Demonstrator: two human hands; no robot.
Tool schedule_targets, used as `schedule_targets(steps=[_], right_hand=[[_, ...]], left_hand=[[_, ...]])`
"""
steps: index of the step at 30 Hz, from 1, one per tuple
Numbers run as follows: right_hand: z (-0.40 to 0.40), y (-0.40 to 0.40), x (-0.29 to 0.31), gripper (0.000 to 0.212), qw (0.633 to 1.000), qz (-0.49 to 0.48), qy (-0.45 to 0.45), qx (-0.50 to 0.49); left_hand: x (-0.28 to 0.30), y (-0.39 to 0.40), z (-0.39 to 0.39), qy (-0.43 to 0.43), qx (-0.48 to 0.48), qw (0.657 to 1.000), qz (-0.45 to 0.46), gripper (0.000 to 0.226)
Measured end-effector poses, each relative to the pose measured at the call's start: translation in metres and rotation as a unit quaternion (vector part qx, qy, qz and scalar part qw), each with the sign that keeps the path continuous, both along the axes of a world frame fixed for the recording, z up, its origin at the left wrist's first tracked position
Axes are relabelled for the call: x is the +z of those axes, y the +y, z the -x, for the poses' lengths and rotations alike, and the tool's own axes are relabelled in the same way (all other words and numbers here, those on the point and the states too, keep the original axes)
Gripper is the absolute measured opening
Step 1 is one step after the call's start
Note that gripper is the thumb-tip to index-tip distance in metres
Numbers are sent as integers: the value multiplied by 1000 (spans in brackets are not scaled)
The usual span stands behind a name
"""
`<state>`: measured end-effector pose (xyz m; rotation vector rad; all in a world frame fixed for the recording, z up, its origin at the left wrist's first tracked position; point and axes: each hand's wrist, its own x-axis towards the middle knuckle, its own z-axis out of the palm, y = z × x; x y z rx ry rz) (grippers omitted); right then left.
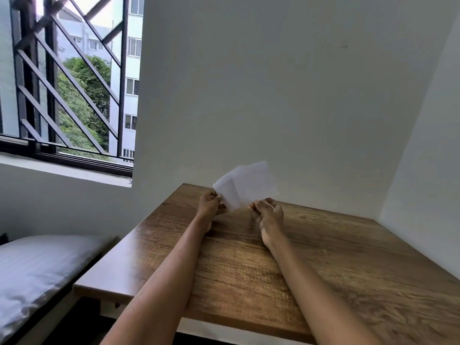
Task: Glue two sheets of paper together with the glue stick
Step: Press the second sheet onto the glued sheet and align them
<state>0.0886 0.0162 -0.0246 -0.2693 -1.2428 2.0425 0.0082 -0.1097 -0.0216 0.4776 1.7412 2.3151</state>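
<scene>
Now held up above the brown wood-grain surface (323, 257), toward twelve o'clock: two overlapping thin white paper sheets (245, 186), pinched at nine o'clock by left hand (209, 204) fingers, at five o'clock by right hand (270, 215), probably for aligning. No glue stick visible.

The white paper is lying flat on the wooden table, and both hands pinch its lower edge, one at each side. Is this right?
Not quite. The head view shows the white paper held up in the air above the wooden table, not lying flat on it. The rest holds: the left hand and the right hand pinch its lower edge, one at each side.
</scene>
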Motion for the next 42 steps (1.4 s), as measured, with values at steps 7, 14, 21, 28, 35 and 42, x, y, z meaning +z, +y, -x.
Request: schedule_targets(steps=[7, 14, 21, 28, 35, 42], right_hand=[[6, -5, -2, 32, 1000, -10, -19, 12], [23, -13, -6, 39, 997, -10, -60, 40], [24, -13, -2, 48, 996, 6, -82, 35], [28, -13, -4, 54, 991, -15, -131, 13], [25, -14, -3, 26, 988, -50, -146, 14], [27, -14, -3, 12, 987, -47, -153, 10]], left_hand=[[-1, 0, -1, -1, 12, 1000, -5, 25], [-1, 1, 1, 3, 3, 1000, -22, 22], [-1, 0, 3, 12, 0, 1000, -24, 25], [-4, 0, 5, 0, 4, 999, -34, 26], [-4, -1, 6, -9, -3, 999, -41, 22], [-4, -1, 8, -20, -3, 998, -52, 18]])
